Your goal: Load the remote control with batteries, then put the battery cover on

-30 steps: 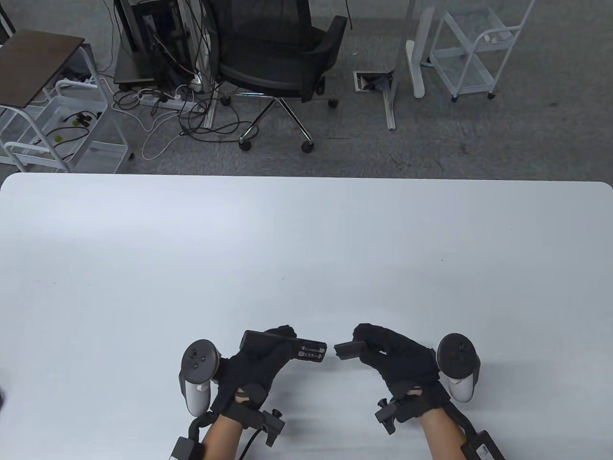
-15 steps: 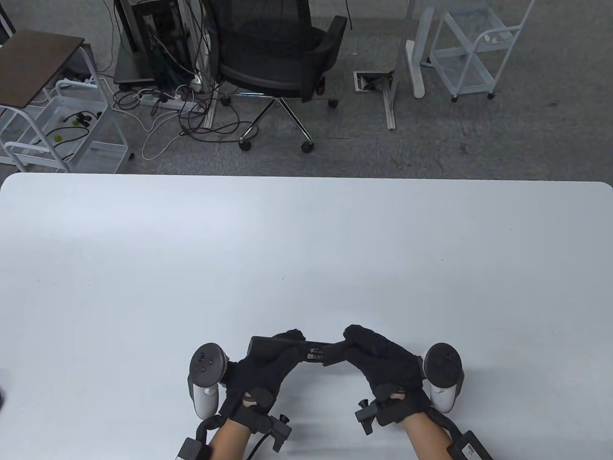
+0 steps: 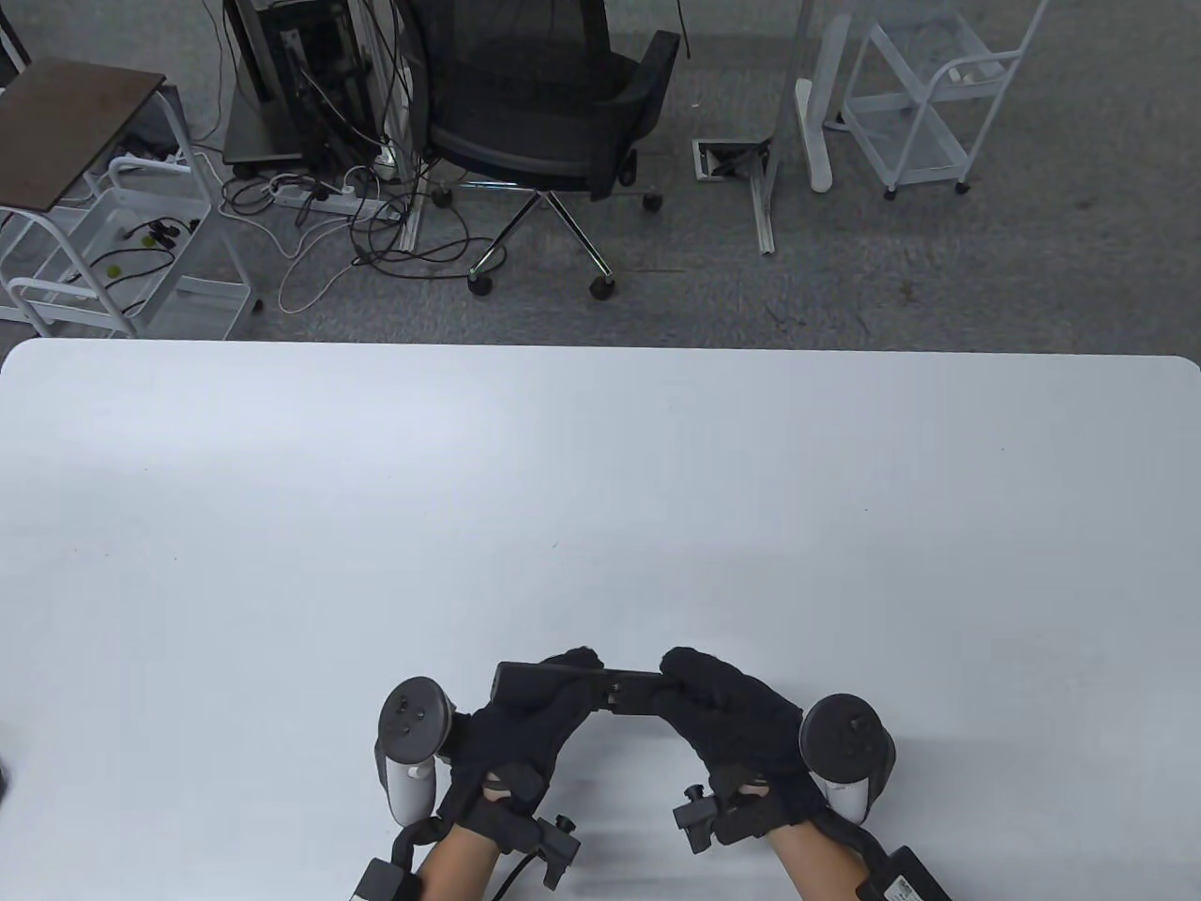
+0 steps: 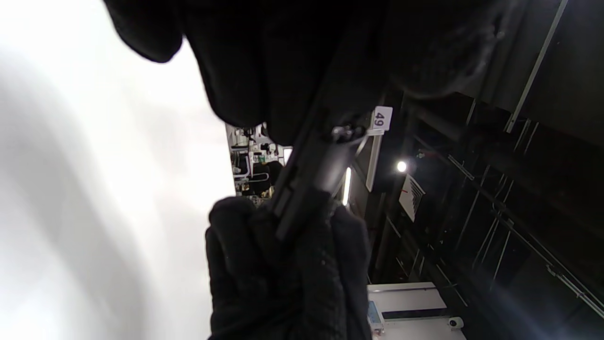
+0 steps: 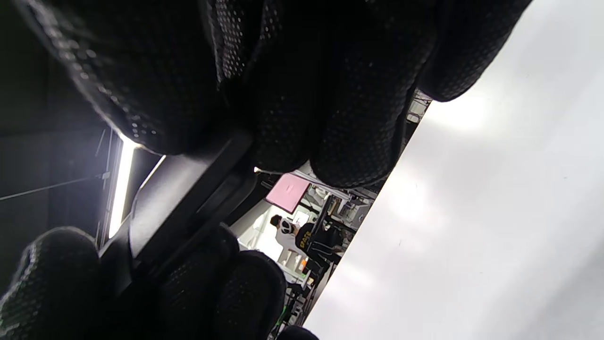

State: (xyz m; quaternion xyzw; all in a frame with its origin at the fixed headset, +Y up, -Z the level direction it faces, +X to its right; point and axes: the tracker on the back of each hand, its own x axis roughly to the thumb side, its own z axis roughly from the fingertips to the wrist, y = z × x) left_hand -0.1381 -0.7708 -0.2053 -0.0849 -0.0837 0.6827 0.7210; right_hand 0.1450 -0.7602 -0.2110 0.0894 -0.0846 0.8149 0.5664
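Observation:
My left hand (image 3: 555, 693) grips the black remote control (image 3: 525, 678) by its left half and holds it level just above the white table (image 3: 600, 488). My right hand (image 3: 683, 687) pinches the black battery cover (image 3: 636, 693) against the remote's right end, over the battery bay. No batteries show. In the left wrist view the remote (image 4: 315, 171) runs from my left fingers (image 4: 283, 61) to my right fingers (image 4: 283, 269). In the right wrist view the cover and remote (image 5: 188, 198) lie between my right fingers (image 5: 330, 94) and my left fingers (image 5: 226, 288).
Both hands work near the table's front edge, at the middle. Beyond the far edge stand an office chair (image 3: 554, 103), white trolleys (image 3: 924, 103) and floor cables (image 3: 310, 206).
My right hand has moved left with the battery cover and brought it onto the remote's open end. The batteries that showed before are now covered. My left hand shifted slightly right.

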